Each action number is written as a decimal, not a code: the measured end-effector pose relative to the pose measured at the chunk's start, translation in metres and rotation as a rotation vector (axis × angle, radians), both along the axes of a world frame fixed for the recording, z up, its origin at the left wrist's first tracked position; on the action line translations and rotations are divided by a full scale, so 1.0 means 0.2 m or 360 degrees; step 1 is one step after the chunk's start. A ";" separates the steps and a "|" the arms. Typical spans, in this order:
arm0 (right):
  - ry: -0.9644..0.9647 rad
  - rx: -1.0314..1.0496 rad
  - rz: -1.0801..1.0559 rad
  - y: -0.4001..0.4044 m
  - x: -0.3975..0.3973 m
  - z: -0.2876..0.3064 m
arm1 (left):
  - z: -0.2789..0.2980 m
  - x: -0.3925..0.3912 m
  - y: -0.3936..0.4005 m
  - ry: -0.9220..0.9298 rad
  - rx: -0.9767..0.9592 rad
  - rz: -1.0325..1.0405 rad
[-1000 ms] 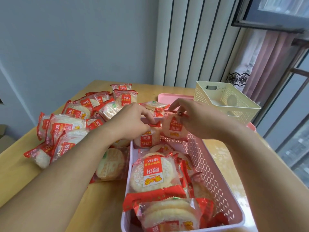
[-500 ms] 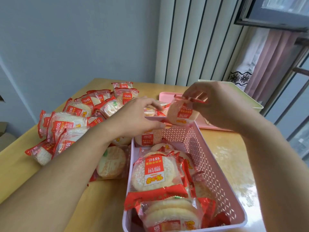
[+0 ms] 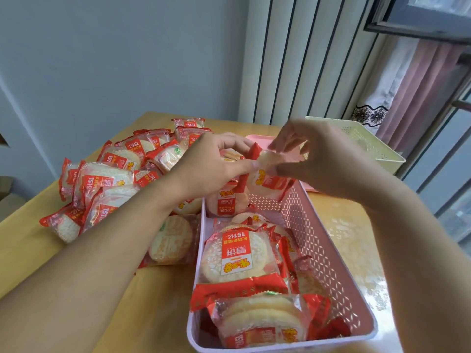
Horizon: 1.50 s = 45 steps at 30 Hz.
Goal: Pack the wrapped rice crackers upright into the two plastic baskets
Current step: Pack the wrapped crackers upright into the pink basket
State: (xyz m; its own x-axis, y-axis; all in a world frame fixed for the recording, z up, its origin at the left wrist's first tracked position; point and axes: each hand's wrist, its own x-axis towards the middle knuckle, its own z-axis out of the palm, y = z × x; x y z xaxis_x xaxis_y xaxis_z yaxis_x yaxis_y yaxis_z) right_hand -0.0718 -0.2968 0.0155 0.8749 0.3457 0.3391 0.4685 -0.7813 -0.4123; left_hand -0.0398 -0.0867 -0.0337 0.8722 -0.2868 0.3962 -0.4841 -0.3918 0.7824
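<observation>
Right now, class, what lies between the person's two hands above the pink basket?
In the head view, one wrapped rice cracker lies between them; the left hand and right hand both pinch it over the pink basket.

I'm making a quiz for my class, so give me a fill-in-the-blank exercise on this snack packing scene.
1. Both hands hold one cracker pack above the ____ basket.
2. The cream basket sits at the far ____ of the table.
3. The loose pile of packs lies to the basket's ____.

Missing words: pink; right; left
</observation>
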 end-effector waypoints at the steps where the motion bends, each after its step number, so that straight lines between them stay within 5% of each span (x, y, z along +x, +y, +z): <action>1: -0.0026 -0.0057 0.0012 0.02 0.01 -0.02 | -0.01 0.00 -0.01 -0.0002 0.0026 -0.0006; 12: 0.0023 -0.0309 -0.0175 0.00 0.06 -0.07 | 0.03 -0.02 0.08 0.0303 0.0760 0.0096; 35: -0.0027 -0.0790 -0.0234 0.03 0.05 -0.10 | -0.02 0.02 0.07 0.0180 0.0761 0.0298; 40: 0.0343 -0.0462 0.0099 0.09 -0.11 0.03 | -0.01 0.02 0.07 0.0232 0.0727 0.0263; 45: 0.0865 -0.0810 0.0377 0.16 -0.19 0.01 | 0.00 0.00 0.08 0.0203 0.0731 0.0241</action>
State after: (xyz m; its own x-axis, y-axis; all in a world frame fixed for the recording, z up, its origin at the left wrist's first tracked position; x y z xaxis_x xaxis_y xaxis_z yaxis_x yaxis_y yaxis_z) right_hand -0.1101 -0.2645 0.0185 0.7562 0.5421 -0.3664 0.4814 -0.8402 -0.2495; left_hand -0.0389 -0.0705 -0.0331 0.9509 -0.2729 0.1461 -0.3068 -0.7685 0.5615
